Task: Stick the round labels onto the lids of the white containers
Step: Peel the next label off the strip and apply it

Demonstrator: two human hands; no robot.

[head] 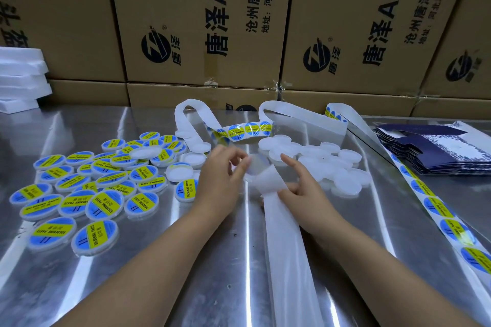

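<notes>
Left hand [221, 176] is peeling, pinching a round label [257, 164]; right hand [303, 194] is gripping the backing strip [285, 241]; next: bare lids [348, 183], two o'clock.

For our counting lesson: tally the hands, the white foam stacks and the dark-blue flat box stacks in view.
Hands: 2 (left hand, right hand)
white foam stack: 1
dark-blue flat box stack: 1
Total: 4

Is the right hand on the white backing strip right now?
Touching. In the head view the right hand pinches the edge of the white backing strip where it folds over.
</notes>
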